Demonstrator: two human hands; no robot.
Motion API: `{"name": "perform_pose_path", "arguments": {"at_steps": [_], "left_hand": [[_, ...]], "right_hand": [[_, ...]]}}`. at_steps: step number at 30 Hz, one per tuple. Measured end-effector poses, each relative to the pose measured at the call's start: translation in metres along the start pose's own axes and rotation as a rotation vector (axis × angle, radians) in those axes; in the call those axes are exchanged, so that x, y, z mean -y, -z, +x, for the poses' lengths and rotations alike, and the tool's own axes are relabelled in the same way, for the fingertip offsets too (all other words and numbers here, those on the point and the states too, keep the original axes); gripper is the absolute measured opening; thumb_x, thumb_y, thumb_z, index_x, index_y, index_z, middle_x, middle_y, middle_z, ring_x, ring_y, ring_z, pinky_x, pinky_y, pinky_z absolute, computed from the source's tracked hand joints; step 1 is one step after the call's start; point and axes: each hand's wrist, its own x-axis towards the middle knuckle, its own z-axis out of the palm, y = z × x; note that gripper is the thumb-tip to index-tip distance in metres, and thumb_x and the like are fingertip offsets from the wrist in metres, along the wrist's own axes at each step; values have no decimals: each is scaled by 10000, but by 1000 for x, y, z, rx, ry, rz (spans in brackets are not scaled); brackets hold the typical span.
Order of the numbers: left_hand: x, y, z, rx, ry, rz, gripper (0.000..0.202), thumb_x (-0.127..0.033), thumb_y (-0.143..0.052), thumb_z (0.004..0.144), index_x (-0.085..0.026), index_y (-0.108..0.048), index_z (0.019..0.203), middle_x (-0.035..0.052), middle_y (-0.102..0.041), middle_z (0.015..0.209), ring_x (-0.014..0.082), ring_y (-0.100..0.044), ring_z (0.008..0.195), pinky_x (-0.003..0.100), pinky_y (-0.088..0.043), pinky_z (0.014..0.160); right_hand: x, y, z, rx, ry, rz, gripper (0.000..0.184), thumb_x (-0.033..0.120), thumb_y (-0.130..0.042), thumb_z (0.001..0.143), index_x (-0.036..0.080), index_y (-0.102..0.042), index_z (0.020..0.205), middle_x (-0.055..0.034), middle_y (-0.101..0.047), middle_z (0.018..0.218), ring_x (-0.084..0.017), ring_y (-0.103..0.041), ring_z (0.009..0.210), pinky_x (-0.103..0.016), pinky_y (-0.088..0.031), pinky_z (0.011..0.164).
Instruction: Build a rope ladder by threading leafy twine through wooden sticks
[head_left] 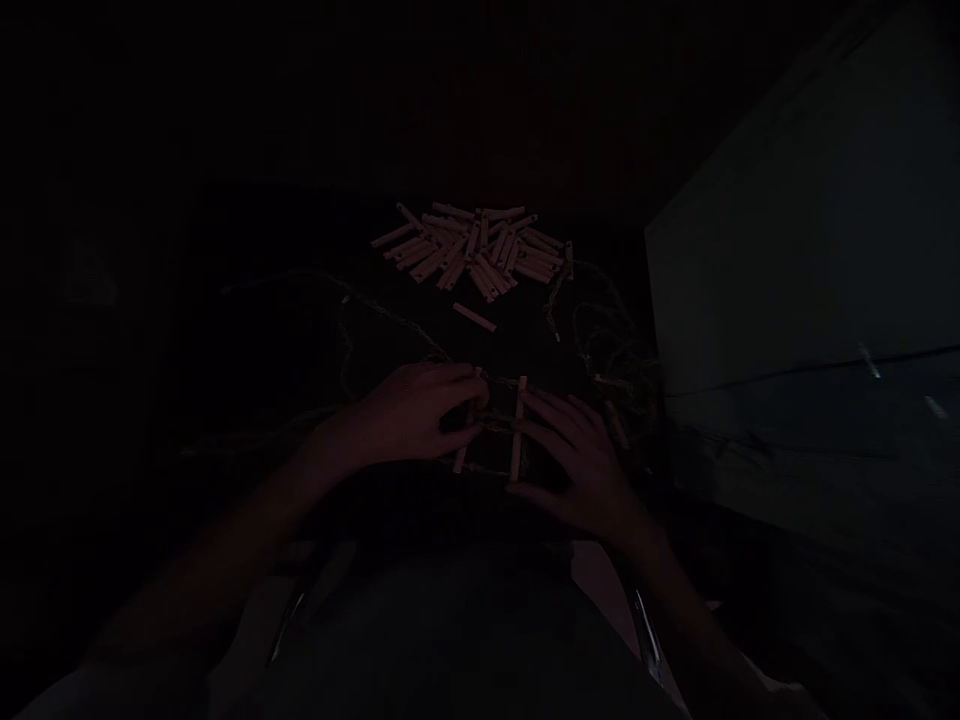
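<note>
The picture is very dark. My left hand [431, 405] is closed on a short wooden stick [460, 456], pinching its upper part between thumb and fingers. To its right, a second wooden stick [517, 440] stands roughly parallel. My right hand [581, 455] grips that one, its fingertips along the upper half and the thumb at the lower end. Thin twisted cord [487, 470] runs between both sticks, so they look like rungs of a small ladder. My fingers hide part of each stick.
Beyond my hands lies a heap of drilled wooden sticks [469, 245], with one loose stick [475, 317] nearer me. Cord [390, 312] trails to the left, and more tangled cord [619, 350] lies at the right. A pale panel [802, 250] rises on the right side.
</note>
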Motion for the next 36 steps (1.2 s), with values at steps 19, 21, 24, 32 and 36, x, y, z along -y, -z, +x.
{"name": "perform_pose_path", "arguments": {"at_steps": [19, 21, 24, 32, 36], "left_hand": [[1, -1, 0, 3, 3, -5, 141, -319, -579, 941, -221, -628, 1029, -2, -631, 990, 162, -637, 903, 291, -476, 815], [1, -1, 0, -3, 2, -2, 134, -319, -580, 938, -220, -629, 1015, -3, -632, 990, 162, -635, 901, 290, -477, 810], [1, -1, 0, 0, -1, 0, 128, -310, -586, 933, -218, -629, 1010, 0, -632, 999, 160, -632, 905, 290, -479, 815], [-1, 1, 2, 21, 10, -16, 125, -293, -597, 926, -212, -640, 1013, 10, -630, 993, 160, -631, 896, 276, -477, 795], [0, 1, 1, 15, 13, -4, 127, -295, -608, 924, -215, -648, 1015, 7, -638, 1001, 155, -635, 889, 270, -467, 784]], "right_hand": [[0, 1, 1, -1, 2, 6, 613, 506, -679, 908, 227, -511, 1427, -122, -477, 1566, -303, -419, 1467, -567, -304, 1210], [0, 0, 1, -6, 5, 6, 611, 511, -675, 910, 226, -509, 1425, -124, -478, 1565, -306, -420, 1466, -569, -306, 1207], [0, 0, 0, -4, 7, 2, 614, 522, -673, 909, 226, -507, 1422, -126, -475, 1566, -312, -422, 1465, -574, -309, 1204], [1, 1, 1, -5, -3, 12, 598, 512, -667, 914, 239, -512, 1423, -123, -482, 1562, -310, -427, 1462, -583, -316, 1197], [0, 1, 1, -10, 4, -2, 596, 523, -670, 914, 232, -519, 1412, -130, -488, 1556, -308, -431, 1458, -574, -315, 1195]]}}
